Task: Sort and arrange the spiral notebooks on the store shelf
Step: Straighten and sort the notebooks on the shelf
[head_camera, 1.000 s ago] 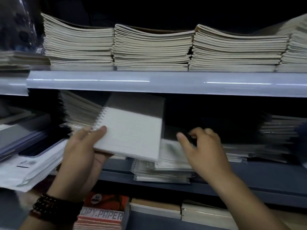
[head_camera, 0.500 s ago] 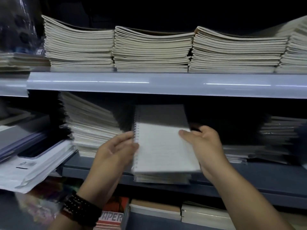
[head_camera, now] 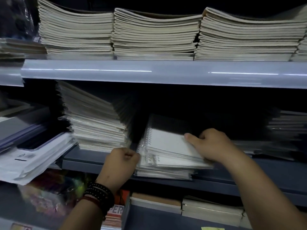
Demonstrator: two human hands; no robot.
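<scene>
White-paged and wire-bound, the top spiral notebook (head_camera: 167, 143) lies flat on the short stack (head_camera: 164, 171) on the middle shelf (head_camera: 265, 176), its long axis running front to back, a little skewed, with its coil (head_camera: 148, 138) along the left edge. The right hand (head_camera: 214, 145) grips its right edge, thumb on the cover and fingers curled round the side. The left hand (head_camera: 121, 161) sits curled against the coil side, and whether it pinches anything cannot be told, so squaring up likely means a push between the two hands, just beside the taller wrapped stack (head_camera: 96, 127).
</scene>
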